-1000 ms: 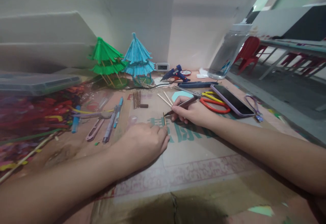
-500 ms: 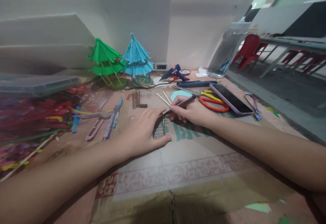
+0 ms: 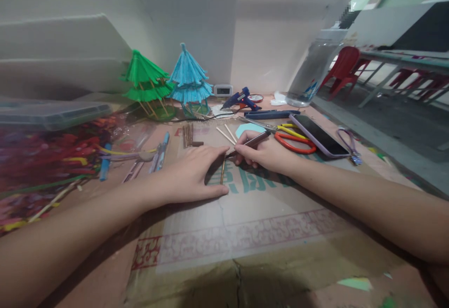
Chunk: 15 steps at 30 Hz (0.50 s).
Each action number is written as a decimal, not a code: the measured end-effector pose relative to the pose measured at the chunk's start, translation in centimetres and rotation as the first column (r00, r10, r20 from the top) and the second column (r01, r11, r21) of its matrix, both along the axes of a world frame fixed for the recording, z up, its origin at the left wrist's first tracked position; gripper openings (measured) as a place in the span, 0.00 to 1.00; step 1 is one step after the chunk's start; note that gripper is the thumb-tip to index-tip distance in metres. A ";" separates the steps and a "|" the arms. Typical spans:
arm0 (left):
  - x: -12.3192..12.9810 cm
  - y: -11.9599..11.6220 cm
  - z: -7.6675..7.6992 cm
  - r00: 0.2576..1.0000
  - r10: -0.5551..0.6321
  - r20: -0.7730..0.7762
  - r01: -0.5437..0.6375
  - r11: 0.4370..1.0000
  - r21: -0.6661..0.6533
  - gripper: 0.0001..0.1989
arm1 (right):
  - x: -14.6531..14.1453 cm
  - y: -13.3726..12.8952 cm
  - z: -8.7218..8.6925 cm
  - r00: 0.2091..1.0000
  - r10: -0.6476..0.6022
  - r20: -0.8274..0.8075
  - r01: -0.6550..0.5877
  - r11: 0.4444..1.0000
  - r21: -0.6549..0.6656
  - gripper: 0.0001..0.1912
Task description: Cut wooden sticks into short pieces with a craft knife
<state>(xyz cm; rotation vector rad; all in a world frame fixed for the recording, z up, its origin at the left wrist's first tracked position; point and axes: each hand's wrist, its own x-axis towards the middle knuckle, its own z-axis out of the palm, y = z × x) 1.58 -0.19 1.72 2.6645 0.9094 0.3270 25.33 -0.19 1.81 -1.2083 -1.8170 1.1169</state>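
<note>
My left hand [image 3: 191, 172] lies low over the cardboard and pinches a short thin stick [image 3: 222, 172] by its ends, between thumb and forefinger. The stick looks brown along much of its length. In my right hand [image 3: 261, 151] is a brown marker pen [image 3: 255, 140], held like a writing pen, its tip at the far end of the stick. Beyond the left hand, several short brown sticks [image 3: 188, 135] lie in a row beside the dark marker cap [image 3: 198, 144]. Two pale bare sticks [image 3: 227, 134] rest near a light-blue paper piece [image 3: 249, 129].
Scissors [image 3: 294, 142] and a phone [image 3: 319, 135] lie to the right. Behind stand a green paper-roofed model [image 3: 145, 83], a blue one [image 3: 189, 79], a glue gun [image 3: 242, 98] and a large clear bottle [image 3: 314, 72]. Colourful scraps [image 3: 52, 158] are heaped at left.
My left hand has shifted slightly left, its thumb moving left with the stick's near end, so the stick slants more. The right hand and marker stay almost in place.
</note>
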 end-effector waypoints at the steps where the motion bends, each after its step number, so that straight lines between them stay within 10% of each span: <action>1: 0.0 0.1 -0.1 1.000 0.010 0.007 -0.010 1.000 0.002 0.41 | 0.0 0.0 0.0 1.000 -0.001 -0.006 0.001 1.000 0.005 0.12; 15: 0.8 -0.6 -1.2 0.990 0.127 0.064 -0.133 0.986 0.102 0.42 | 0.0 0.0 0.0 1.000 -0.001 0.000 0.001 1.000 0.012 0.10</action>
